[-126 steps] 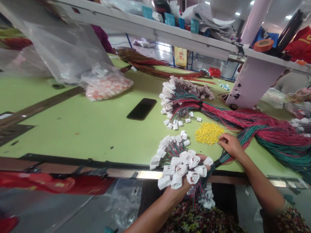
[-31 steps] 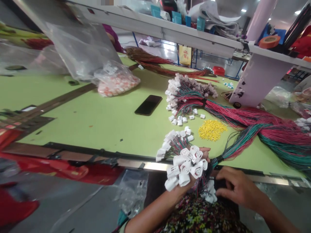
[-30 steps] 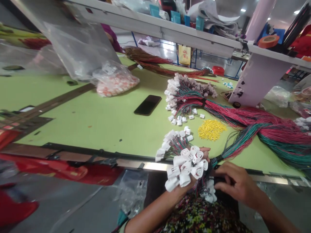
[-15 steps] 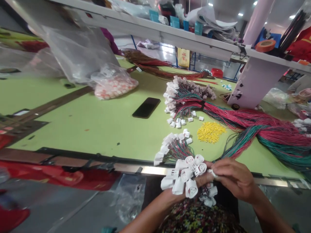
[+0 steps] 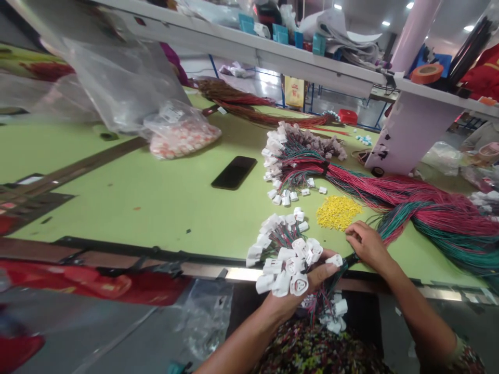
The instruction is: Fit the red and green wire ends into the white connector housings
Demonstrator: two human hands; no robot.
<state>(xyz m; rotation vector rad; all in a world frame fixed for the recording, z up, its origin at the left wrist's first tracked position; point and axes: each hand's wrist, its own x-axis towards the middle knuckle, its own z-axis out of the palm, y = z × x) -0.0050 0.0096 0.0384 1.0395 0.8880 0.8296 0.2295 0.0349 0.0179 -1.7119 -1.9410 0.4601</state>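
Observation:
My left hand [image 5: 317, 275] is closed round a bundle of thin wires ending in white plastic connectors [image 5: 284, 265]. The thumb presses against one white connector [image 5: 334, 260], whose face is turned up. More white connectors [image 5: 336, 314] hang below this hand over my lap. At the lower right edge of a pile of tiny yellow pieces [image 5: 338, 212] is my right hand [image 5: 365, 243], its fingers bent in a pinch close to the tabletop. Whatever its fingertips hold is too small to make out.
A thick bundle of red and green wires [image 5: 440, 208] lies across the right side of the green table [image 5: 156, 208]. A black phone [image 5: 234, 172] and a bag of small orange-white parts [image 5: 183, 139] lie farther left. Above runs a white shelf [image 5: 249, 57] on a pale upright panel [image 5: 415, 130].
My right hand has left the connectors by my left hand and moved up and right to the yellow pile. My left hand has shifted slightly upward, still gripping the bundle.

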